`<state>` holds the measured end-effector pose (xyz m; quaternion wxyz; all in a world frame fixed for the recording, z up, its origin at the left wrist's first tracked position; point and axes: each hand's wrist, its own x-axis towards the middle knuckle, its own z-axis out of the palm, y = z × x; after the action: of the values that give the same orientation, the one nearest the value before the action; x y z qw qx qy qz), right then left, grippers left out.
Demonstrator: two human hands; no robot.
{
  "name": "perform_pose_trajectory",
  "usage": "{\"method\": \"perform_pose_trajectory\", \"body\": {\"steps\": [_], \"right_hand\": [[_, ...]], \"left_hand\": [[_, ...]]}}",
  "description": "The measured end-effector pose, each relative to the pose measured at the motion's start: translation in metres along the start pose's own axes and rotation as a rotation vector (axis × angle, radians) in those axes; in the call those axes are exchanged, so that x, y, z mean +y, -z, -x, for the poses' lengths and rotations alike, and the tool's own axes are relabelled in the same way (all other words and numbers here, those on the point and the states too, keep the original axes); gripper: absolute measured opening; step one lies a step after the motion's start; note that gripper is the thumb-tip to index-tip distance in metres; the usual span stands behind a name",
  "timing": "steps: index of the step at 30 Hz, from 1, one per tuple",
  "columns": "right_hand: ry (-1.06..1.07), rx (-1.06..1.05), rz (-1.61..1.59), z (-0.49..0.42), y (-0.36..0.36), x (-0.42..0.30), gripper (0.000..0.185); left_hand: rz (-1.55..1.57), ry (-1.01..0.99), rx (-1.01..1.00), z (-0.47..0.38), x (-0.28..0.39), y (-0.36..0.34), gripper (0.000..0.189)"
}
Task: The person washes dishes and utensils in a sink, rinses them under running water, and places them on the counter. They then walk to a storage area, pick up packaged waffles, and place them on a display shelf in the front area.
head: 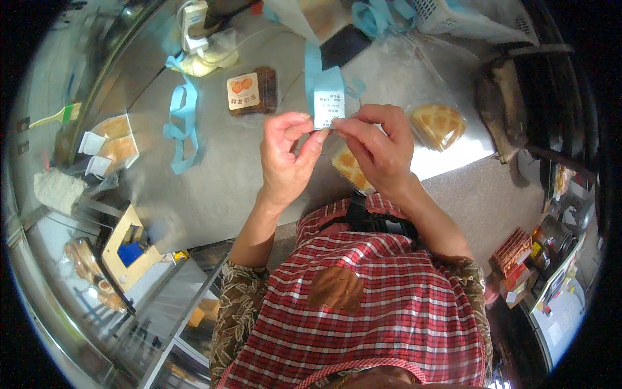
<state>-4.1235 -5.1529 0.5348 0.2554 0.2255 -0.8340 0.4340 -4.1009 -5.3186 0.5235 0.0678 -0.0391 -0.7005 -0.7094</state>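
Observation:
In front of me a white printed label (329, 108) sits on a light blue backing strip (312, 63). My left hand (289, 155) pinches the label's lower left between thumb and fingers. At its lower right corner, the fingertips of my right hand (384, 146) grip the same label. Partly hidden under my right hand lies a wrapped golden pastry (349, 165). A bread with a crosshatched top (437, 125), in clear wrapping, rests to the right. Up and left of my hands is a clear-packed dark brown cake (267, 90) with a printed label.
A loose blue strip (183, 129) curls on the metal table (214, 194). Farther left are an open-flapped carton (116, 141), a brush (63, 115) and a cloth (58, 189). A dark flat object (347, 44) and a white plastic basket (476, 22) are at the back.

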Motion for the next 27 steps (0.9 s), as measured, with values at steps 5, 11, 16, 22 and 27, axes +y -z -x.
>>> {"method": "perform_pose_trajectory", "body": {"steps": [5,11,16,22,27], "right_hand": [[0.092,0.014,0.052,0.002,0.003,0.003,0.035],[0.150,-0.007,0.069,0.005,0.007,0.005,0.038],[0.170,-0.031,0.067,0.009,0.009,0.005,0.039],[0.215,-0.054,0.057,0.012,0.012,0.006,0.039],[0.227,-0.046,0.049,0.014,0.013,0.005,0.039]], "left_hand": [[0.000,-0.136,0.017,0.004,-0.011,-0.001,0.037],[-0.029,-0.343,-0.024,0.000,-0.017,-0.002,0.035],[-0.071,-0.329,-0.055,0.001,-0.016,0.000,0.023],[-0.091,-0.388,-0.042,0.005,-0.019,0.002,0.023],[-0.129,-0.476,-0.067,0.006,-0.023,0.002,0.031]]}}
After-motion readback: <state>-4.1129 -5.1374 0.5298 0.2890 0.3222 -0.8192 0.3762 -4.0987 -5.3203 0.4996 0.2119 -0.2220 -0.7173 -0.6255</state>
